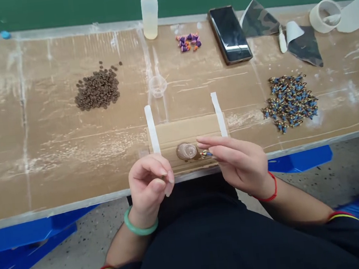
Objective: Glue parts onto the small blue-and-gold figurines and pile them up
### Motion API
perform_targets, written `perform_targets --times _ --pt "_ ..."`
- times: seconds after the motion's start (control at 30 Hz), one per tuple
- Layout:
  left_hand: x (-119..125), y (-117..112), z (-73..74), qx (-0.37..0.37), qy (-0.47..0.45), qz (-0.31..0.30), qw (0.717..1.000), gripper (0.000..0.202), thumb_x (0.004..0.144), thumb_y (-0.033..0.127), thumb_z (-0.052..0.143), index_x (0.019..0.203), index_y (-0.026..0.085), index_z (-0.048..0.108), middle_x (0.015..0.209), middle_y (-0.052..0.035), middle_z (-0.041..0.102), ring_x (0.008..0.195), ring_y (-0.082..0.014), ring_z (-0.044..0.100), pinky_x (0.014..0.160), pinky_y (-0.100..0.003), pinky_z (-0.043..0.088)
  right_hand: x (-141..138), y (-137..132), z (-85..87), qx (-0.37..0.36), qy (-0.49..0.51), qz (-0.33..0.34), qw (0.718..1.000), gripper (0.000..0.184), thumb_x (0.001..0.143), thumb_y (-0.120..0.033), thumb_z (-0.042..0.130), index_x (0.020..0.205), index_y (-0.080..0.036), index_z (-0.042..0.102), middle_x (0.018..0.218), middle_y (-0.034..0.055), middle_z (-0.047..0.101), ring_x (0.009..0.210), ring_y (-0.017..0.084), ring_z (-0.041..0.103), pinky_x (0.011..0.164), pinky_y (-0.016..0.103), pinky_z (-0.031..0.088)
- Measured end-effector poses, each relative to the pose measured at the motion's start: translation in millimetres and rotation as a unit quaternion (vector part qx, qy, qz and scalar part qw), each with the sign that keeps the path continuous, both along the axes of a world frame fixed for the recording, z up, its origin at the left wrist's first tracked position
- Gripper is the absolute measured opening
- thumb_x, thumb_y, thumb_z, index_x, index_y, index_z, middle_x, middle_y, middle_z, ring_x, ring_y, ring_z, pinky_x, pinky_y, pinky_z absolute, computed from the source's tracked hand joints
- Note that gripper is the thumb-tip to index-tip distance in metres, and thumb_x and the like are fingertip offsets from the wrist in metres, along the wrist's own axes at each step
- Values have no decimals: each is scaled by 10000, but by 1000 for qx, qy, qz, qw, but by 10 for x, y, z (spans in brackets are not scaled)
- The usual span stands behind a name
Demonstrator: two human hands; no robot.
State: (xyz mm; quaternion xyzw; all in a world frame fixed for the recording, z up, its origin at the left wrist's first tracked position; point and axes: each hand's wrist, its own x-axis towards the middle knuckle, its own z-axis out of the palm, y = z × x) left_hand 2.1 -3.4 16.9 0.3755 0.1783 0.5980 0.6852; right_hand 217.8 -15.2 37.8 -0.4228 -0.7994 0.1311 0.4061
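My left hand (150, 178) is closed in a pinch near the table's front edge. Between its fingertips shows a small brown disc (163, 177), like those in the brown pile (98, 89) at the left. My right hand (241, 160) pinches a small blue and gold figurine (206, 153) between thumb and fingers. Similar figurines lie in a heap (291, 101) to the right. Between my hands a small clear plastic cup (186, 151) stands on a cardboard piece (182, 130), close to the right fingertips. What the cup holds, if anything, I cannot make out.
White tape strips (152, 128) run along the cardboard's sides. Behind it sit a clear round dish (157, 86), a bottle of pale liquid (150, 15), purple and orange pieces (189, 42) and a phone (230, 35). Camouflage scraps (260, 19) and a tape roll (325, 15) lie back right.
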Motion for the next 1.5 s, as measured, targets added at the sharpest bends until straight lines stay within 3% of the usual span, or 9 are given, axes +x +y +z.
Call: perform_targets --times 0.23,0.53,0.77,0.97,1.5 --pt "-28 5 -41 -1 1 4 1000 131 972 292 721 945 164 710 768 20 612 454 -15 448 410 -106 414 -16 42 150 -14 -122 26 992 239 978 -9 539 1043 -219 630 1206 125 771 940 224 804 706 264 664" --pt "-16 34 -31 9 -8 5 1000 173 959 304 734 891 159 668 748 28 597 451 -9 465 417 -113 427 -72 82 340 -10 -217 30 976 244 961 16 576 1036 -209 633 1171 95 787 866 226 804 645 290 648" --pt "-17 27 -47 6 -23 15 1000 182 952 294 745 870 158 653 739 34 598 470 -8 469 460 -116 466 -100 78 376 3 -242 24 970 232 965 1 589 1030 -215 642 1137 92 794 816 238 803 579 311 636" --pt "-19 42 -37 0 -23 13 1000 210 949 310 751 849 162 642 729 34 602 473 -9 464 488 -127 489 -111 86 395 3 -239 29 970 189 967 8 611 1008 -173 644 1117 134 793 801 249 804 578 311 625" --pt "-13 24 -43 -17 -42 8 999 185 957 296 743 874 164 644 759 33 596 503 -8 499 483 -113 474 -135 92 395 13 -242 31 970 187 961 19 635 999 -163 654 1108 127 796 780 239 795 598 320 618"
